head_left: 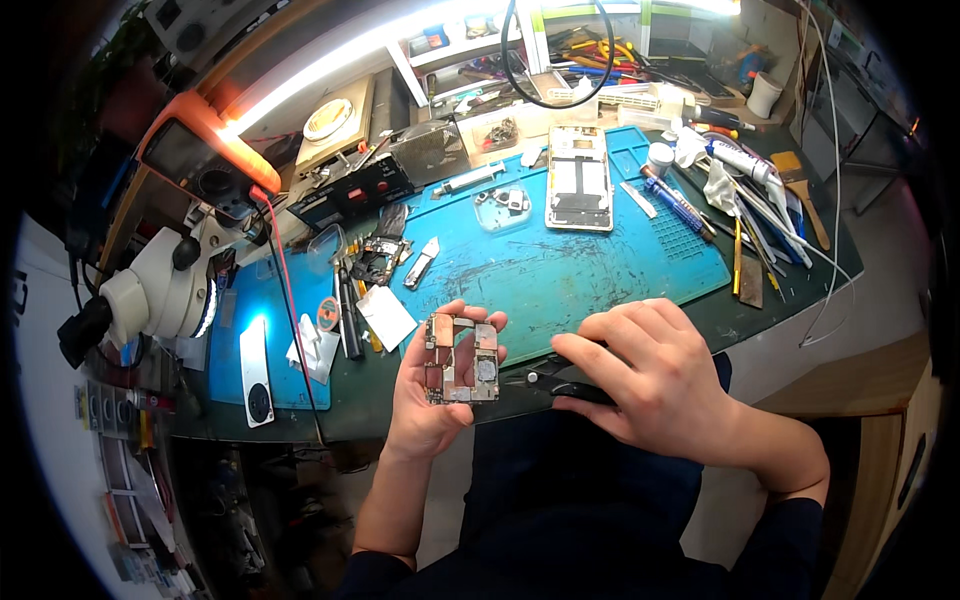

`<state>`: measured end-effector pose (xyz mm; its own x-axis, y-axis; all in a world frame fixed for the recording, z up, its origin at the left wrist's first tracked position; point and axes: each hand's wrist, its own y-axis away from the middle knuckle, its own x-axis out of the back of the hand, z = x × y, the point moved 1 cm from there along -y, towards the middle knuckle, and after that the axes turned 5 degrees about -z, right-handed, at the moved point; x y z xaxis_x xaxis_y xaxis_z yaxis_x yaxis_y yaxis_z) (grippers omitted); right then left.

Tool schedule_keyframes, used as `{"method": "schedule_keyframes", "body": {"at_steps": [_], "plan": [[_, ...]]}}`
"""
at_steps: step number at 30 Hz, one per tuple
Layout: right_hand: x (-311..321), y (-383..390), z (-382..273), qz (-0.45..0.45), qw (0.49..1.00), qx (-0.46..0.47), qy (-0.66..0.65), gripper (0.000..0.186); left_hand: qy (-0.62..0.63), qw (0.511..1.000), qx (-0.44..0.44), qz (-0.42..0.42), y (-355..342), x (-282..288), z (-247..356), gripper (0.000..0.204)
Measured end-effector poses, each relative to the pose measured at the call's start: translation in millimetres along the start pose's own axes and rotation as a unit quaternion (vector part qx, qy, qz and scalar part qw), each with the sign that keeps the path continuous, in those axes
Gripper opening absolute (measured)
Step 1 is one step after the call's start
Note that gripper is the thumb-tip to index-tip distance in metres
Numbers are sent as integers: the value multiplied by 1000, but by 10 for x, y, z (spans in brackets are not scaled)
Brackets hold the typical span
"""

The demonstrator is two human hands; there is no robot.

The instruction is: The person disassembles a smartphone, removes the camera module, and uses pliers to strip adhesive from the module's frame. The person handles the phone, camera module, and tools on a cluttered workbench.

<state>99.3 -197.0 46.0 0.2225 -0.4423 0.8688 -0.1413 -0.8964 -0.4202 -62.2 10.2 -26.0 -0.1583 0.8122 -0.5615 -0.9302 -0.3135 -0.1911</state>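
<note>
My left hand (pixel 425 415) holds up a phone logic board (pixel 486 372) by its edges, just over the near edge of the bench. The board has copper and silver shields around a C-shaped gap. In my right hand (pixel 650 380) is a pair of black pliers (pixel 570 388) with a silver pivot. Their dark jaws point left at the board's right edge; whether they touch it I cannot tell. Beyond my hands a phone housing (pixel 578 180) without its screen lies on the blue work mat (pixel 490 265).
A clear tray (pixel 502 208) with small parts sits left of the housing. At far left stand an orange multimeter (pixel 205 155) and a white microscope (pixel 160 285) with a lit ring. Pens, brushes (pixel 808 212) and tubes crowd the right. A white cable (pixel 832 130) hangs there.
</note>
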Motion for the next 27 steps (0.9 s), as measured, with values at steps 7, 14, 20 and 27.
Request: {"method": "schedule_keyframes", "body": {"at_steps": [7, 14, 20, 27], "plan": [[-33, -36, -29, 29, 999, 19, 7, 54, -8, 1000, 3, 7, 26, -9, 16, 111], [-64, -26, -6, 24, 1000, 20, 0, 53, 1, 1000, 14, 3, 7, -8, 2, 111], [-66, -30, 8, 22, 1000, 22, -6, 53, -2, 1000, 18, 7, 9, -4, 10, 111], [-46, -23, 1, 7, 1000, 21, -3, 51, -1, 1000, 20, 11, 12, 0, 3, 110]]}}
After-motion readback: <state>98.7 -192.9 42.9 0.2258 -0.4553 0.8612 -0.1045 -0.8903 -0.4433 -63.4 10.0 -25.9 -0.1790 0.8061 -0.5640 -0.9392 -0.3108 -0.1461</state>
